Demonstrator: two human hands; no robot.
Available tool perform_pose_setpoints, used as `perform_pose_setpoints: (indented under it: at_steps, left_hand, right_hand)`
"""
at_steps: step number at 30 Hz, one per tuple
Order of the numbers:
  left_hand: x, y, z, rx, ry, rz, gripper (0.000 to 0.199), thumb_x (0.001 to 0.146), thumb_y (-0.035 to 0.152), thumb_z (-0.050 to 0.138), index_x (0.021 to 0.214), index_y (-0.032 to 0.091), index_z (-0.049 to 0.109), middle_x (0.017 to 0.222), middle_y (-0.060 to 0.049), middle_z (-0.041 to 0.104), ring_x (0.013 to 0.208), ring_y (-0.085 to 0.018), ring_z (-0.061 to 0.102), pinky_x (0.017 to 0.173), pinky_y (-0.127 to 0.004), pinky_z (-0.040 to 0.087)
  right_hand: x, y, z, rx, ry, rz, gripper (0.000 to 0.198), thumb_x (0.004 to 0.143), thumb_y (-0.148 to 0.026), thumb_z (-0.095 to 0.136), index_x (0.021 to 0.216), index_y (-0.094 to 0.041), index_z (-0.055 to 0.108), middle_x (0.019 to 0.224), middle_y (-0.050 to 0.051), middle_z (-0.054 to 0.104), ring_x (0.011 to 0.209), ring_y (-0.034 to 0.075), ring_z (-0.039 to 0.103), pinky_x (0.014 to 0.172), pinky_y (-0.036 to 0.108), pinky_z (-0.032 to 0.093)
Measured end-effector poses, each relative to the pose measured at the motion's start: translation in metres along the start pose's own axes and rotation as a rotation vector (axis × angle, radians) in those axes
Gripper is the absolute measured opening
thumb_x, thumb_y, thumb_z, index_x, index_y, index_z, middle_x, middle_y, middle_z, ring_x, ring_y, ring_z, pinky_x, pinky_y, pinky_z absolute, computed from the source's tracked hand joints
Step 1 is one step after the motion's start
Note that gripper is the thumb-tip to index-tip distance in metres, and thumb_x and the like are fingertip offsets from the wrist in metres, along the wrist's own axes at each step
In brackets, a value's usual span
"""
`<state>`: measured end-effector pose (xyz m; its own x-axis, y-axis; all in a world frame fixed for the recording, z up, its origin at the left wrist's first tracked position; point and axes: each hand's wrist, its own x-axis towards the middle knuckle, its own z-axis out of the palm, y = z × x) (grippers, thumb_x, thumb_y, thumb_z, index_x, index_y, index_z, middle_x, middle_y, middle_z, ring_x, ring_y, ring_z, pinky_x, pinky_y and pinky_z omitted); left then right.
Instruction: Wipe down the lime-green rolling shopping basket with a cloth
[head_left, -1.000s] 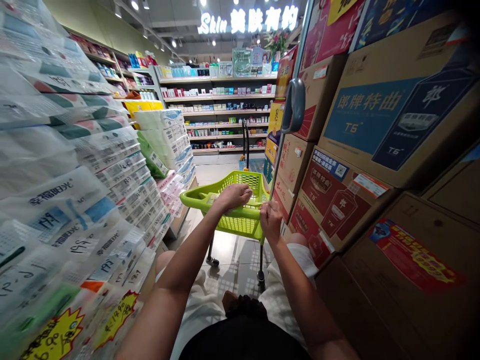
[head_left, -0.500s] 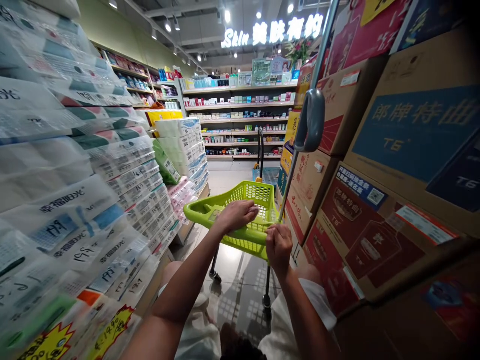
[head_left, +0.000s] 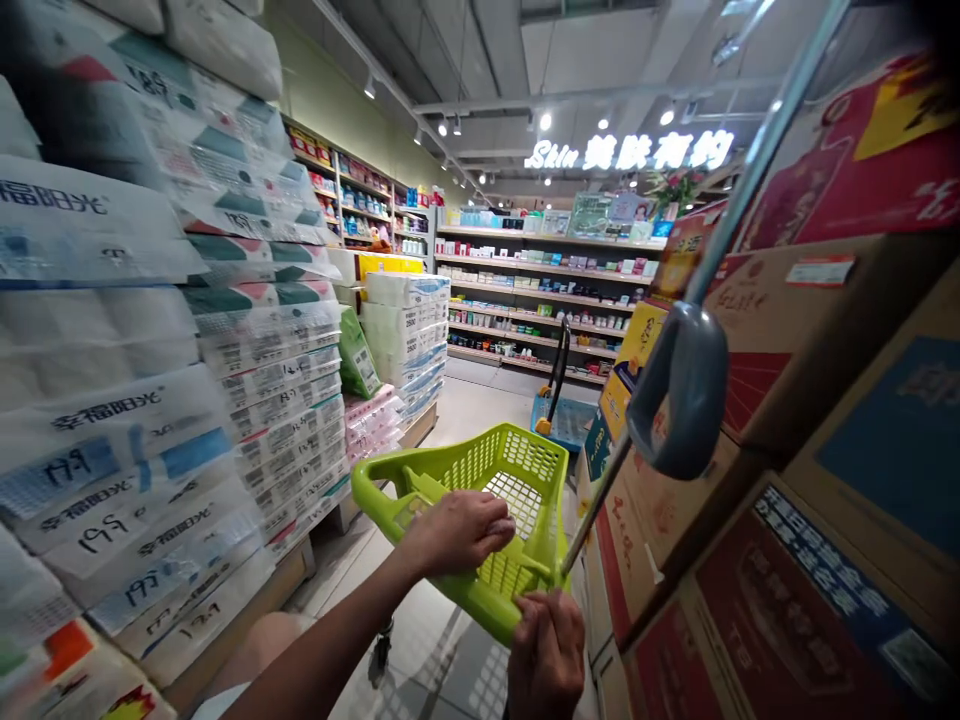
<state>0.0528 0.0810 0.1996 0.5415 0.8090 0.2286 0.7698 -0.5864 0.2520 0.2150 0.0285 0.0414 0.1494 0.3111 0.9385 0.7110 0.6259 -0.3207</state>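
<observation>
A lime-green plastic shopping cart (head_left: 525,460) stands in front of me, its lattice basket showing nothing inside. My left hand (head_left: 466,530) lies over the cart's handle with its fingers curled; the palm side is hidden. At the handle's right corner my right hand (head_left: 547,645) is closed around the green rim. Just beyond that hand a metal pole (head_left: 600,500) rises from the cart's corner and slants up to the right. On the pole sits a grey plastic loop grip (head_left: 679,390), which neither hand touches.
Plastic-wrapped tissue packs (head_left: 142,450) are stacked high along the left. Cardboard cartons (head_left: 802,600) form a wall close on the right. Ahead, a blue platform trolley (head_left: 566,420) with a black handle stands before shelves (head_left: 540,285) of small goods. Tiled floor (head_left: 480,390) runs between.
My view has tilted up and turned left, with the cart now lower and angled. The right-hand cartons and the pole's grip look nearer. Both hands remain at the cart's handle.
</observation>
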Motion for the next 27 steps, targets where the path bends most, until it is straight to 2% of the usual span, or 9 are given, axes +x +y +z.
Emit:
perform_pose_setpoints:
  at_steps: [3,5,12,15,21,27]
  left_hand:
    - [0.000,0.002,0.001,0.048,0.024,-0.008,0.027,0.103,0.038,0.050,0.084,0.021,0.057,0.088,-0.002,0.067,0.081,-0.018,0.063,0.071,-0.028,0.041]
    - [-0.001,0.004,0.000,0.067,0.019,-0.018,0.027,0.104,0.039,0.049,0.085,0.021,0.057,0.090,-0.002,0.068,0.082,-0.018,0.064,0.071,-0.029,0.041]
    - [-0.002,0.000,0.000,0.081,-0.042,0.017,0.026,0.104,0.040,0.047,0.091,0.021,0.059,0.094,-0.005,0.069,0.089,-0.021,0.067,0.075,-0.030,0.046]
    - [-0.002,-0.002,0.002,0.070,-0.055,0.024,0.025,0.104,0.038,0.043,0.096,0.022,0.061,0.096,-0.006,0.070,0.092,-0.022,0.068,0.079,-0.032,0.048]
    - [0.003,-0.009,0.009,0.052,-0.049,-0.017,0.027,0.104,0.038,0.042,0.103,0.022,0.063,0.102,-0.009,0.071,0.096,-0.025,0.069,0.081,-0.035,0.051]
    - [0.017,-0.015,0.008,0.080,-0.020,-0.019,0.029,0.105,0.036,0.039,0.105,0.022,0.064,0.103,-0.009,0.072,0.098,-0.025,0.071,0.083,-0.034,0.052]
  right_hand:
    - [-0.001,0.009,-0.001,-0.047,0.001,-0.093,0.018,0.099,-0.014,0.053,0.091,-0.020,0.069,0.087,0.008,0.069,0.089,0.025,0.065,0.091,0.044,0.051]
    - [0.000,0.009,-0.002,-0.060,-0.005,-0.107,0.018,0.099,-0.014,0.053,0.091,-0.020,0.068,0.088,0.008,0.069,0.090,0.025,0.065,0.091,0.043,0.051]
    - [0.004,-0.005,-0.005,-0.103,0.017,-0.008,0.023,0.099,-0.013,0.047,0.087,-0.021,0.065,0.089,0.006,0.066,0.092,0.024,0.062,0.089,0.045,0.052]
    - [0.004,-0.008,-0.004,-0.111,0.068,0.025,0.024,0.098,-0.015,0.047,0.086,-0.022,0.066,0.090,0.006,0.066,0.092,0.023,0.061,0.087,0.045,0.052]
    - [-0.002,0.003,0.006,-0.103,0.143,0.040,0.025,0.096,-0.015,0.049,0.083,-0.024,0.068,0.093,0.004,0.064,0.095,0.024,0.060,0.090,0.048,0.051]
    - [0.007,0.010,0.022,-0.083,0.131,0.155,0.027,0.100,-0.020,0.047,0.079,-0.024,0.065,0.090,0.003,0.063,0.092,0.022,0.059,0.084,0.040,0.050]
